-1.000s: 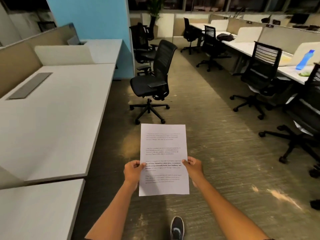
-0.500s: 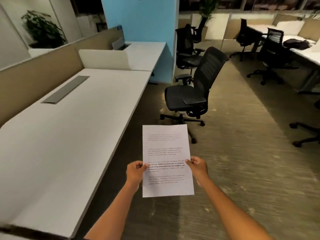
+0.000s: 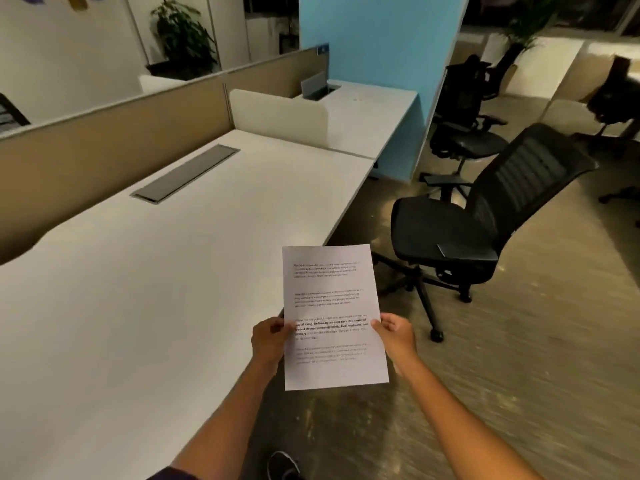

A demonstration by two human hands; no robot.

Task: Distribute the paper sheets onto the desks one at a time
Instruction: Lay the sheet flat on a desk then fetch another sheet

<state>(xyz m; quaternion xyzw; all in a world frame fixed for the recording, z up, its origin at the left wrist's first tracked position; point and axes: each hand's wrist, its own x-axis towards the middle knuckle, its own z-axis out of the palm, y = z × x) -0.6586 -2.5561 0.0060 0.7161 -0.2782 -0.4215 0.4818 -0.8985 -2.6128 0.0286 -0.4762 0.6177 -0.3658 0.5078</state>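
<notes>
A white paper sheet [image 3: 331,306] with printed text is held flat in front of me, over the desk's front edge. My left hand [image 3: 270,339] pinches its left edge and my right hand [image 3: 394,336] pinches its right edge. The long white desk [image 3: 166,289] spreads to my left, its top bare apart from a grey cable flap [image 3: 185,177]. Whether more sheets lie under the top one I cannot tell.
A black office chair [image 3: 485,223] stands just right of the desk, with a second chair [image 3: 464,126] behind it by the blue wall [image 3: 374,39]. A beige partition [image 3: 114,140] backs the desk. A white divider [image 3: 277,114] separates a further desk [image 3: 367,116]. Carpet lies to the right.
My view has turned left and moved closer to the desk. The sheet, still held in both hands, now overlaps the desk's front edge.
</notes>
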